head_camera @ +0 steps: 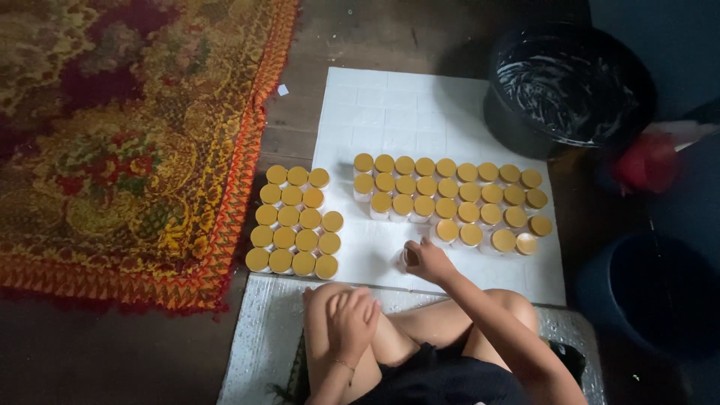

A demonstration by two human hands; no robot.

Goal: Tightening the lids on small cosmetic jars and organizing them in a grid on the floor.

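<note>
My right hand [429, 260] is closed around a small pale jar [405, 259] that stands on the white sheet [397, 112], just in front of a block of several yellow-lidded jars [450, 196]. The hand hides most of that jar. My left hand [352, 321], with a thin bracelet at the wrist, lies flat on my left knee and holds nothing. A second block of yellow-lidded jars [296, 219] stands to the left, half on the wooden floor beside the sheet.
A patterned red and yellow rug [127, 142] covers the floor on the left. A black tub [570, 86] sits at the sheet's far right corner, with a blurred red object [645, 161] beside it. A dark blue bucket [649, 289] stands at my right.
</note>
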